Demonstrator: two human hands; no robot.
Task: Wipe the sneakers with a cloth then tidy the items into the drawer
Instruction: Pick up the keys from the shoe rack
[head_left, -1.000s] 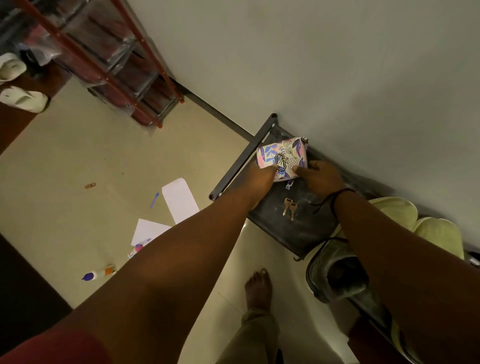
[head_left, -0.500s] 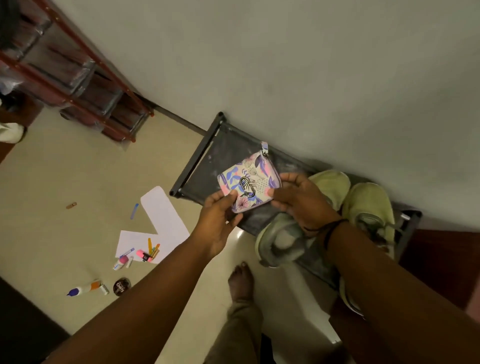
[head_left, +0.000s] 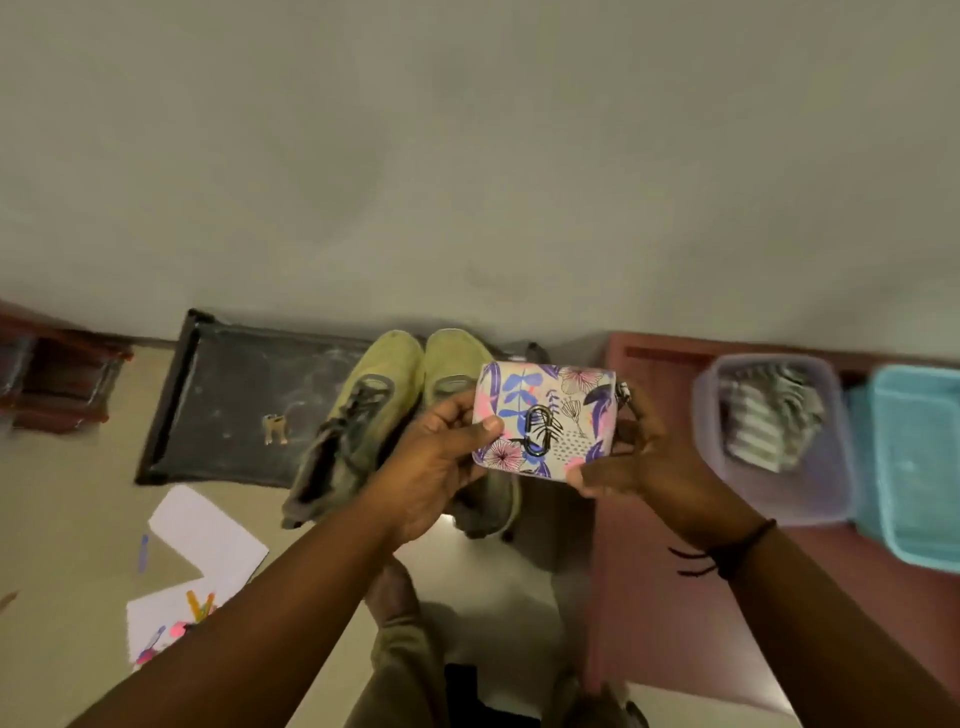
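Beside a plain wall, above a black tray (head_left: 218, 384) carrying green sneakers (head_left: 384, 395).
Gripping a floral pouch (head_left: 543, 418) between left hand (head_left: 436, 467) and right hand (head_left: 644, 462), fingers curling round both ends.

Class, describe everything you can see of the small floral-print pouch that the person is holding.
The small floral-print pouch is a rounded rectangle, pale with pink, blue and purple flowers and leaves; its material looks smooth. A dark oval metal clasp sits at its front centre, and it looks closed. It is held level in the air, face up to the camera, above the olive-green sneakers. The left hand and right hand pinch its ends.
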